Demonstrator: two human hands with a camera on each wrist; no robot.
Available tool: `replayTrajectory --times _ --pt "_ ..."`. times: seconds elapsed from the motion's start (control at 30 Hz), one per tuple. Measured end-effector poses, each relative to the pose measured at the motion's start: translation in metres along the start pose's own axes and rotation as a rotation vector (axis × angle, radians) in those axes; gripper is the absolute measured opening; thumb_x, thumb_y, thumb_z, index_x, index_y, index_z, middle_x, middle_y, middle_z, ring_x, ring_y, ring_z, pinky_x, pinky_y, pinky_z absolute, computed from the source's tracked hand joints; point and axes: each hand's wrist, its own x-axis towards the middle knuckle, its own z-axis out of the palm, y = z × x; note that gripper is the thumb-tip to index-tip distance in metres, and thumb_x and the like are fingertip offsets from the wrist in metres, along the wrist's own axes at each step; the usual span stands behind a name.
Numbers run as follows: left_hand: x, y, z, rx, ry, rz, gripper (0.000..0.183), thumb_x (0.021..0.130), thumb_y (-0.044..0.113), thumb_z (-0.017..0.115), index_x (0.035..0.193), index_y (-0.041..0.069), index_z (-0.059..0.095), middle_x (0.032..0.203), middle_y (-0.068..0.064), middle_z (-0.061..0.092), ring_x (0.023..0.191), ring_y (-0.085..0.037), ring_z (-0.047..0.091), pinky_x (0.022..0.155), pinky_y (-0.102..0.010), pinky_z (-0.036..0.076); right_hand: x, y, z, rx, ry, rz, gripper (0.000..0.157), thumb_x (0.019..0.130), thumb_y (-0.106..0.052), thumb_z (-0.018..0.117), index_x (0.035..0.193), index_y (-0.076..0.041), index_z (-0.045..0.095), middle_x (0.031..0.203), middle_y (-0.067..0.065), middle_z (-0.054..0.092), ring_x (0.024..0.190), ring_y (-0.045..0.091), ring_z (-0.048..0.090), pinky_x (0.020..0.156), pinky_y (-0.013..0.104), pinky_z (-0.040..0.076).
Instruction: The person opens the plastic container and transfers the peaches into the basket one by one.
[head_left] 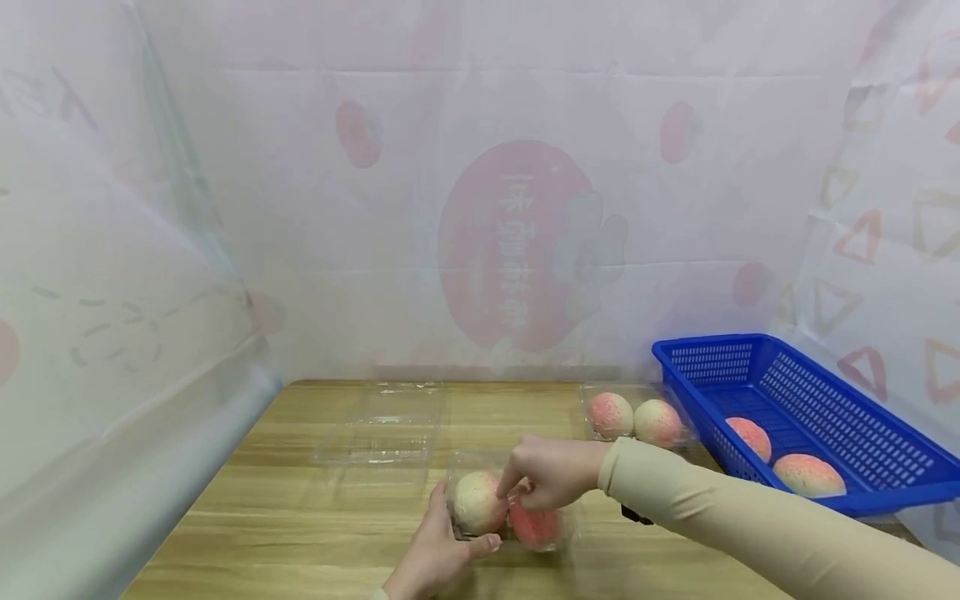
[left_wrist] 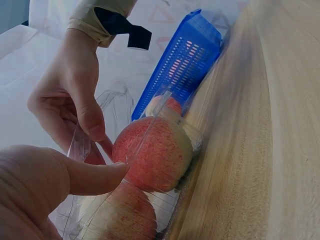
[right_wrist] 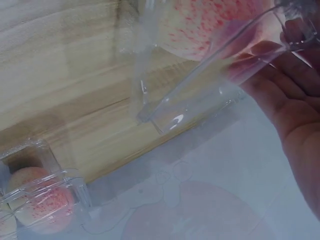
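Hands, two: the left hand (head_left: 438, 546) grips the near left side of a clear plastic lidded container (left_wrist: 165, 200), thumb over its edge; the right hand (head_left: 551, 471) reaches across and pinches the raised clear plastic.
Peaches in the gripped container, two: a round cream-and-pink peach (head_left: 478, 504) on the left, a round deep pink peach (head_left: 535, 529) just beside it, right under the right hand.
Where it sits: near the front of the pale wood-grain worktop (head_left: 300, 483), between both hands.
Packed container behind, one: a second clear plastic container (head_left: 633, 395), two pink-and-cream peaches (head_left: 611, 414) side by side.
Clear plastic at rear left: transparent packaging (head_left: 386, 429); one piece or several, I can't tell.
Basket, one: blue rectangular perforated plastic (head_left: 780, 412) at far right, two pink peaches (head_left: 810, 475) showing inside.
Peaches in view: six!
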Motion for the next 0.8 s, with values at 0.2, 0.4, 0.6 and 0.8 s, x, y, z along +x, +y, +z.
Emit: replayTrajectory --times 0.2,0.4,0.6,0.8 --pt "0.001 -0.001 0.000 -0.020 -0.020 0.011 0.110 0.079 0.010 0.083 0.145 -0.018 0.000 0.135 -0.040 0.041 0.124 -0.048 0.043 0.102 -0.065 0.032 0.005 0.002 -0.009 0.070 -0.063 0.066 0.035 0.078 0.013 0.060 0.104 -0.003 0.077 0.103 0.002 0.072 0.098 -0.004 0.061 0.082 0.013 0.049" --pt "0.000 0.000 -0.001 0.002 -0.015 0.000 0.109 0.079 0.011 0.084 0.146 -0.016 0.003 0.133 -0.042 0.041 0.125 -0.052 0.042 0.101 -0.068 0.031 -0.002 0.006 -0.019 0.245 -0.028 0.183 0.031 0.082 0.012 0.061 0.106 -0.001 0.076 0.102 0.000 0.073 0.097 0.001 0.064 0.079 0.018 0.053" --pt "-0.002 0.000 -0.001 -0.016 -0.030 0.017 0.107 0.080 0.011 0.083 0.146 -0.015 0.003 0.129 -0.038 0.047 0.118 -0.046 0.050 0.098 -0.064 0.038 -0.009 0.005 -0.023 0.247 0.012 0.248 0.028 0.078 0.002 0.073 0.104 -0.006 0.077 0.100 -0.008 0.072 0.097 0.003 0.065 0.081 0.023 0.055" --pt "-0.003 0.000 -0.001 -0.015 -0.038 0.037 0.106 0.081 0.010 0.082 0.147 -0.015 0.002 0.132 -0.035 0.045 0.121 -0.048 0.046 0.099 -0.067 0.034 -0.010 0.005 -0.024 0.244 0.020 0.262 0.033 0.074 -0.002 0.075 0.107 -0.006 0.076 0.103 -0.009 0.071 0.100 0.003 0.063 0.084 0.022 0.053"
